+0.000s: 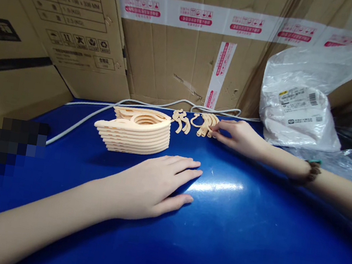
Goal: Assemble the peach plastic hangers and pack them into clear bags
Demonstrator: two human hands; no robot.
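On the blue table a stack of beige plastic clothes hangers (pixel 136 132) lies to the left, several deep and without hooks on them. My left hand (pixel 157 186) rests flat on the table in front of the stack, fingers stretched out and holding nothing. Beyond it, my right hand (pixel 233 135) reaches in from the right, with thumb and fingertips closed on a beige hanger hook (pixel 210 127) at the edge of a small row. More loose curved hooks (pixel 182 122) lie between that row and the stack. The fingertips partly hide the pinched hook.
Behind runs a white cable (pixel 87 125) along the table's back edge, before a large cardboard box (pixel 171 52). Another printed carton (pixel 78 11) stands at the left. A clear plastic bag (pixel 299 106) with a label leans at the right, near more crumpled plastic (pixel 342 168).
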